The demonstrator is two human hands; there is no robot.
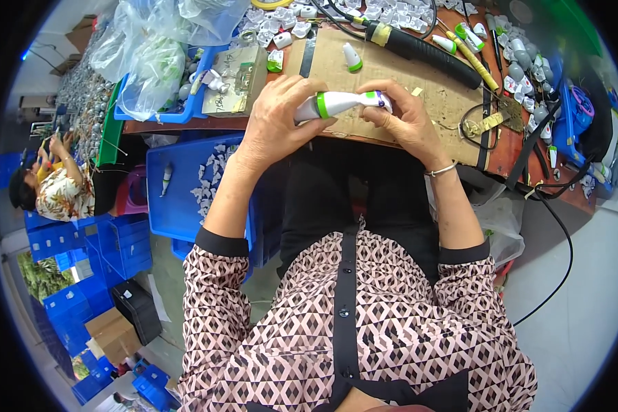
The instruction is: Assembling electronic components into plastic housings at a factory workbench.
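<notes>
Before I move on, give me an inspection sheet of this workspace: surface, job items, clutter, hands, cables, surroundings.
Surface: cardboard lying on a red-brown table.
Job items: white-and-green device held over the cardboard's near edge; a smaller white-and-green piece on the cardboard beyond it.
Clutter: white parts along the far side; black tool at far right; plastic bag at far left.
Hands: left hand grips the device's wide end; right hand holds its narrow end.
Cables: black cable hangs off the right side.
Surroundings: another person and blue crates at left.
</notes>
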